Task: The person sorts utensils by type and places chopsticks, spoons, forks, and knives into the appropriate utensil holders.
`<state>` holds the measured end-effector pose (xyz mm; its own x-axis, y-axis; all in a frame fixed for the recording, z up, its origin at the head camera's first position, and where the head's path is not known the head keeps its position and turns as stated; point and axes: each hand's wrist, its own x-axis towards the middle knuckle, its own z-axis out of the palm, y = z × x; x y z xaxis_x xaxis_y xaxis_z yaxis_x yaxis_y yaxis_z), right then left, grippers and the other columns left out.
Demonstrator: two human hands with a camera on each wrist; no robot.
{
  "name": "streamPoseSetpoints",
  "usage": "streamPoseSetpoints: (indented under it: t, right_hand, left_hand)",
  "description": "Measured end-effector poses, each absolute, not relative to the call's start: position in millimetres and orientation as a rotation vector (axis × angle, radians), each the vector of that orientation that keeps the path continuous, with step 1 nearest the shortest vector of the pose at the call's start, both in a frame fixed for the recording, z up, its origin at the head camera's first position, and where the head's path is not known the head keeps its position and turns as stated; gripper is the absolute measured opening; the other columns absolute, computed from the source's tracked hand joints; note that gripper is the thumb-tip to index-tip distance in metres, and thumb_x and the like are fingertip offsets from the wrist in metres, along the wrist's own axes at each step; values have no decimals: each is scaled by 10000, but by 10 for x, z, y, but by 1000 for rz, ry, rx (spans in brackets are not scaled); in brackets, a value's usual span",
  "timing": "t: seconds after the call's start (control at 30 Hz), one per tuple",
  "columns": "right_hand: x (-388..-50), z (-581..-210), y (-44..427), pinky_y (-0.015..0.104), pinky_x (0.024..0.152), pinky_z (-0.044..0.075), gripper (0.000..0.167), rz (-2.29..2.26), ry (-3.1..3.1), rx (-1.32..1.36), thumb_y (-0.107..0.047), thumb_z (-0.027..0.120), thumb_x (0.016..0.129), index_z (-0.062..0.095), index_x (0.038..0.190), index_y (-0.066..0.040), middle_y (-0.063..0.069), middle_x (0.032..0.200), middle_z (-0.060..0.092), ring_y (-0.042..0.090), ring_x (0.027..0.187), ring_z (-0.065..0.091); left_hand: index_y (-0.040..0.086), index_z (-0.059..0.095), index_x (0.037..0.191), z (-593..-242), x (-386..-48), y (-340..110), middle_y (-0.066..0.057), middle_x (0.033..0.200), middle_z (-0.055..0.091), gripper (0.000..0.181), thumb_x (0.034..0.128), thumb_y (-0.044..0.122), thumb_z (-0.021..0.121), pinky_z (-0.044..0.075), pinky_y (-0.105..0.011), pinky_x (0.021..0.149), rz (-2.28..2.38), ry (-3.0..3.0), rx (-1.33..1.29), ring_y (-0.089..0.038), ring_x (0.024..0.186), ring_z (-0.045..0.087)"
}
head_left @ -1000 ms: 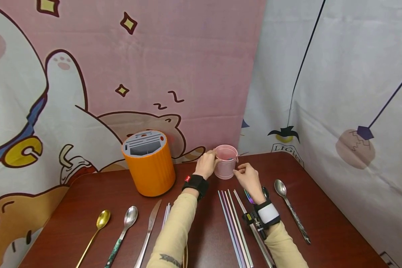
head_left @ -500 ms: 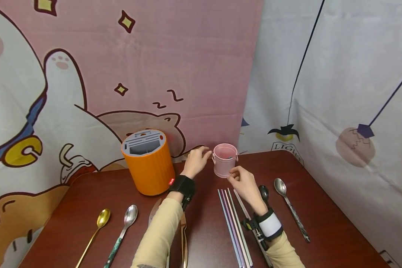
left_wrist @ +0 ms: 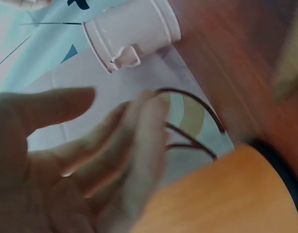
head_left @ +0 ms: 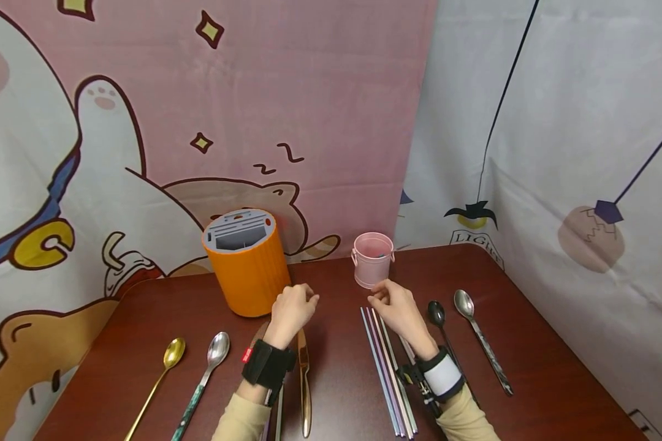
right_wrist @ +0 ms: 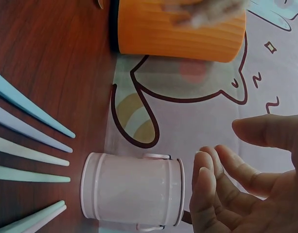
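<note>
At the table's left, the gold spoon (head_left: 173,353) and the green-handled spoon (head_left: 217,349) lie separately, bowls away from the person and handles toward them, likely so that each can be picked up alone. Next stands the orange holder (head_left: 259,278), its slotted top facing up, which suggests it was set at the back to be reachable without blocking the cutlery. The left hand (head_left: 292,309) hangs in front of its right side, fingers loosely bent around nothing; whether it touches the holder cannot be told. Below that hand lies the gold knife (head_left: 306,395), handle toward the person. Farther right, the pink bucket (head_left: 372,268) stands upright at the back edge, probably for stability, with something bluish inside that is too small to identify. It lies beyond and right of the left hand, and just beyond the right hand (head_left: 401,312), whose thumb and fingers are parted with nothing between them. Chopsticks (head_left: 388,373) lie side by side in front of the bucket, seemingly grouped by kind. The black spoon (head_left: 436,313) and the silver spoon (head_left: 464,304) lie rightmost, bowls also pointing away.
</note>
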<state>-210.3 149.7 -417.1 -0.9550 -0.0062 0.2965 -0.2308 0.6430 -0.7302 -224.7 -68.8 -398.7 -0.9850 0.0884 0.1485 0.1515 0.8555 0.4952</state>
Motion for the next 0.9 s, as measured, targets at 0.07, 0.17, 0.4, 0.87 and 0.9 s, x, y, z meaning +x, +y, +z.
streamPoseSetpoints:
  t: [0.07,0.17,0.4,0.87,0.9]
  right_hand:
    - [-2099,-4181,1477,200,595,451,141,1209,-2597,199,-83,692,820,659,943,-23,82,816,685,109,676,588]
    - [-2091,-4175,1442,190,593,449,138,1215,-2599,205,-92,699,817,657,934,-32,75,812,685,102,671,584]
    - [-2066,-4163,1373,193,586,441,151,1186,-2617,241,-118,708,806,656,922,-37,47,783,678,82,661,564]
    - [-2041,-4194,1308,199,586,432,112,1150,-2649,288,-97,706,810,652,895,-50,31,773,652,76,655,540]
    - [-2035,-4194,1308,200,588,433,112,1149,-2652,287,-99,707,810,652,895,-51,31,775,654,77,656,540]
  left_hand:
    - [60,708,813,-4050,-2083,-741,-72,686,654,168,870,214,678,429,-310,474,-744,-2957,-155,-222,567,582]
    - [66,664,645,-4126,-1856,-790,-55,585,590,235,828,201,725,422,-319,465,-675,-3044,-130,-221,524,558]
    - [43,651,634,-4269,-1494,-763,-135,714,658,266,707,234,821,514,-442,550,-481,-3162,-62,-322,655,637]
    - [-42,690,748,-4510,-1485,-630,-210,737,673,292,560,103,860,542,-398,553,-462,-3154,9,-340,621,648]
    - [-47,683,726,-4521,-1489,-648,-224,726,666,270,561,76,856,541,-383,520,-509,-3148,-19,-332,578,649]
